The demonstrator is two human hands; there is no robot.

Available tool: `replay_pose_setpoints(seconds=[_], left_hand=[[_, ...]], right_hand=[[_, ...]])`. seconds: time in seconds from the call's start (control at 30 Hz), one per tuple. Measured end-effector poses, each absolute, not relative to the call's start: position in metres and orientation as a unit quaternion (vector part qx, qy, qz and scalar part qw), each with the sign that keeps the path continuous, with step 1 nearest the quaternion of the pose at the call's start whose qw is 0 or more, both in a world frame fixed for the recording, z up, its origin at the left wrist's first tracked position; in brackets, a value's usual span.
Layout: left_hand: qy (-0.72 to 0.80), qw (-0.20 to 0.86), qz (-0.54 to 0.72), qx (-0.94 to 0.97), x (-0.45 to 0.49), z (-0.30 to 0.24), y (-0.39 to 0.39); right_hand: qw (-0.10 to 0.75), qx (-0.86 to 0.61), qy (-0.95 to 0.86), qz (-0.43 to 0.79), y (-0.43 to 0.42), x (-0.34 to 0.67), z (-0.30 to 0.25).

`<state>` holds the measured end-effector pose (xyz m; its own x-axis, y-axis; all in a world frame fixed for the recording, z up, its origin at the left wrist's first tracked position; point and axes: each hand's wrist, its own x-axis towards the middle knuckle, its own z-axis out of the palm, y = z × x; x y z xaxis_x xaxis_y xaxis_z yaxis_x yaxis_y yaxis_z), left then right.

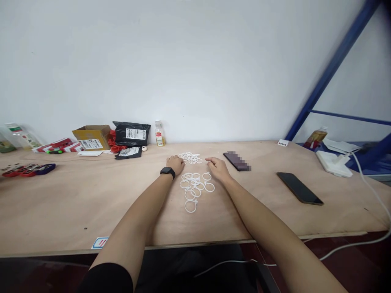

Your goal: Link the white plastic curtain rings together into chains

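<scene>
Two loose groups of thin white plastic rings with small clasps lie on the table between my arms. My left hand (176, 163), with a black watch (168, 172) on the wrist, rests at the left edge of the far group of rings (194, 160). Its fingertips are mostly hidden, so their grip does not show. To the right of that group is my right hand (218, 168), index finger stretched toward the rings, thumb slightly apart below it, other fingers curled. No ring is plainly visible in it. The near group of rings (190, 206) spreads between my forearms, some overlapping.
Two phones, one dark (237, 161) and one larger (299, 188), lie to the right. A white power strip (333, 163) and cable (371, 191) are farther right. Along the wall stand a small bottle (159, 133), black parcel bags (132, 133) and a cardboard box (92, 137).
</scene>
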<state>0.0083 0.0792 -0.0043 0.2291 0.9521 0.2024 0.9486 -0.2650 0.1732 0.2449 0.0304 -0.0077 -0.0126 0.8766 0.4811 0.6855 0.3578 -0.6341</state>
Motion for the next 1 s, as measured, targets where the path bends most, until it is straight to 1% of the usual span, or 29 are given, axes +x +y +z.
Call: replay_pose_setpoints(seconds=[0.3, 0.37, 0.47, 0.57, 0.7, 0.77, 0.93, 1.0], left_hand=[[0.548, 0.031, 0.149, 0.822, -0.009, -0.004, 0.067], [0.540, 0.039, 0.176, 0.822, -0.010, -0.004, 0.066], [0.546, 0.069, 0.257, 0.795, -0.010, -0.004, 0.065], [0.540, 0.139, 0.366, 0.746, -0.009, -0.003, 0.065], [0.480, 0.313, 0.484, 0.661, -0.002, 0.003, 0.057], [0.449, 0.367, 0.526, 0.622, 0.003, 0.006, 0.050], [0.430, 0.434, 0.555, 0.564, 0.013, 0.008, 0.031], [0.424, 0.455, 0.557, 0.550, 0.016, 0.008, 0.026]], right_hand=[[0.407, -0.555, -0.719, 0.097, 0.028, 0.242, -0.004], [0.408, -0.561, -0.714, 0.095, 0.027, 0.242, -0.002], [0.409, -0.571, -0.706, 0.090, 0.025, 0.241, -0.001], [0.406, -0.573, -0.707, 0.085, 0.024, 0.241, 0.001], [0.380, -0.548, -0.743, 0.055, 0.019, 0.239, 0.004], [0.359, -0.521, -0.774, 0.038, 0.014, 0.236, 0.006], [0.296, -0.446, -0.843, 0.046, -0.002, 0.222, 0.014], [0.287, -0.425, -0.858, 0.040, -0.007, 0.216, 0.016]])
